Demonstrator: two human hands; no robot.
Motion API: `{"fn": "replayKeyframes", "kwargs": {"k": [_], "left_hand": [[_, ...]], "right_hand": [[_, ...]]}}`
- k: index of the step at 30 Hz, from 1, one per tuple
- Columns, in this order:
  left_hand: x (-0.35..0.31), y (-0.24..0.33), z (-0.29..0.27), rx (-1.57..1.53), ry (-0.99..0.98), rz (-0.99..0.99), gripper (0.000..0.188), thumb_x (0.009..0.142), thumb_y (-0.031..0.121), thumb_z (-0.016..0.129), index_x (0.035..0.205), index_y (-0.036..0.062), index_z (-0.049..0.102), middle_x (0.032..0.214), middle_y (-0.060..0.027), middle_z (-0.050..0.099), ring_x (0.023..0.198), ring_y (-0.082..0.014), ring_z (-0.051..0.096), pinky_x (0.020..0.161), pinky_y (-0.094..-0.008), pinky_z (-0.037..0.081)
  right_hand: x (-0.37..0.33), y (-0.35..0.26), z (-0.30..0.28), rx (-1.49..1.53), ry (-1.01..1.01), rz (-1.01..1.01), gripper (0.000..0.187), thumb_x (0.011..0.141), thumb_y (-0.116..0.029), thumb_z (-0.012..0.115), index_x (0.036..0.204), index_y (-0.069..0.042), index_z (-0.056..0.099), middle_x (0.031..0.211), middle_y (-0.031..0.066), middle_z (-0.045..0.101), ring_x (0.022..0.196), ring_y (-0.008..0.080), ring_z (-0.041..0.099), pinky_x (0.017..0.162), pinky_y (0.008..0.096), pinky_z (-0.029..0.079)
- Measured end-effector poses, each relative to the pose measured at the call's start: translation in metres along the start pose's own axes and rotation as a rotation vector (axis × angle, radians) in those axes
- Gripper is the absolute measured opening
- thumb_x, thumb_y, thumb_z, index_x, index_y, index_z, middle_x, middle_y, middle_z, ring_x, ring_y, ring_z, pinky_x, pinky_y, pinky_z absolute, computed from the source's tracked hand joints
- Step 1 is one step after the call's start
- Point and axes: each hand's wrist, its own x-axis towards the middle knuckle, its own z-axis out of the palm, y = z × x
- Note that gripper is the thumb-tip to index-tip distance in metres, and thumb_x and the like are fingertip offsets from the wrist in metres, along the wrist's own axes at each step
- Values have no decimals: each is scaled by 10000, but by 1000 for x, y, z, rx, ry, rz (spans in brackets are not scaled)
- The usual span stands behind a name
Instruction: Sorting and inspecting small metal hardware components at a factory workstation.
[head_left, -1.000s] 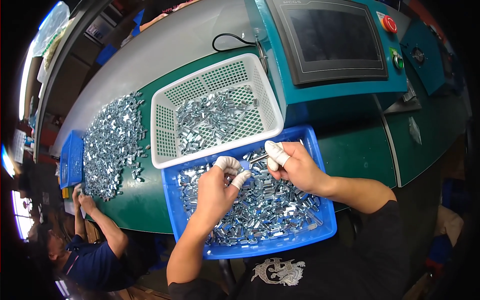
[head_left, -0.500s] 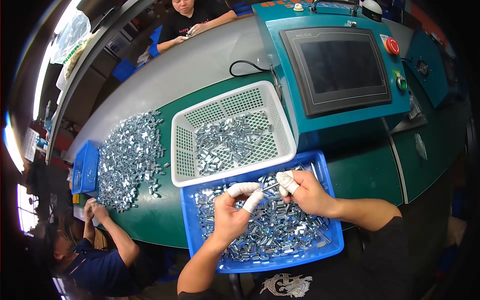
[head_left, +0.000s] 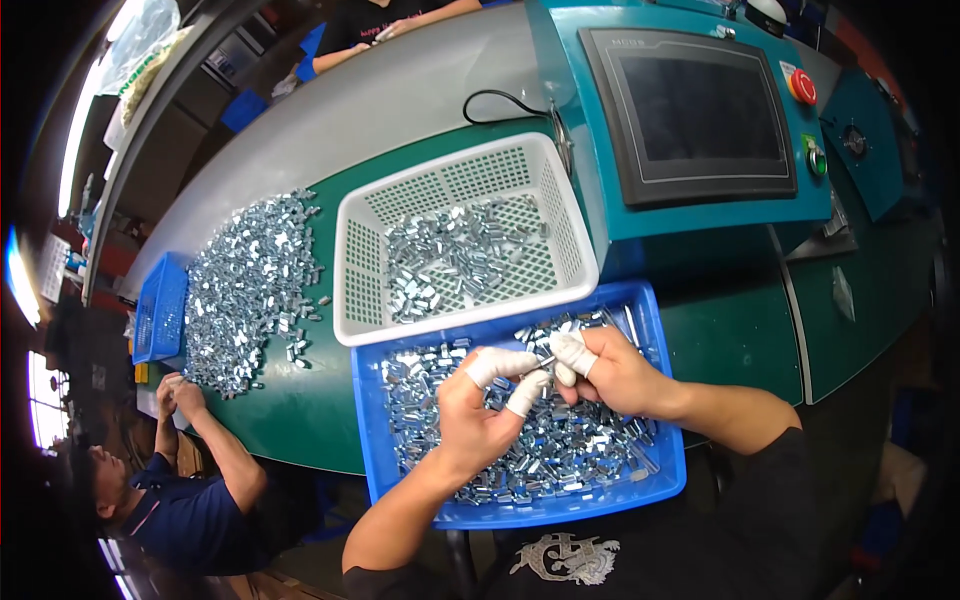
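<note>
Over the blue tray [head_left: 672,440] of loose shiny metal pieces [head_left: 520,455], my two hands meet fingertip to fingertip. White wrappings cover the thumb and forefinger of my left hand [head_left: 480,410], which are closed on a small silvery metal piece [head_left: 546,364]. My right hand [head_left: 620,375], also wrapped in white at the fingertips, pinches a thin metal rod whose end points at that piece. Fingers cover most of the rod, and I cannot tell whether it is inside the piece.
Behind the tray stands a white perforated basket [head_left: 470,324] holding similar pieces. A teal machine [head_left: 700,225] with a dark screen is at the right. Left lies a big heap of metal pieces [head_left: 250,290] beside a small blue basket [head_left: 160,310]. Two people work at the table's far and left sides.
My left hand has moved right, up to my right fingertips, so the gap where the rod showed has closed. The whole view has shifted slightly, with the table things higher in it.
</note>
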Motion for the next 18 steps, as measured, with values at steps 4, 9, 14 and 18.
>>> {"fn": "replayKeyframes", "kwargs": {"k": [4,9,14,18], "left_hand": [[5,10,-1,-82,19,-164,474,698,56,766,1115,-34,560,967,-94,630,852,-141,608,725,-262,494],[-1,10,3,-130,61,-261,313,722,49,749,1001,-10,620,797,-62,640,691,-114,583,628,-248,481],[6,15,5,62,129,100,237,701,31,756,906,22,638,677,-53,603,574,-113,535,523,-233,423],[9,23,0,61,80,100,198,681,34,766,841,14,651,677,-46,623,582,-120,552,522,-234,435]], "right_hand": [[1,-2,-1,111,6,26,391,982,-315,371,706,-75,508,584,13,526,443,38,377,433,189,306],[2,2,-3,123,2,38,391,983,-327,359,708,-82,492,580,19,517,438,44,363,431,194,295],[0,1,-5,160,-107,227,446,980,-387,326,771,-55,536,562,24,503,425,57,355,419,203,289],[1,-4,-7,358,-289,428,507,977,-418,296,958,4,576,518,28,453,405,74,328,401,223,271]]}}
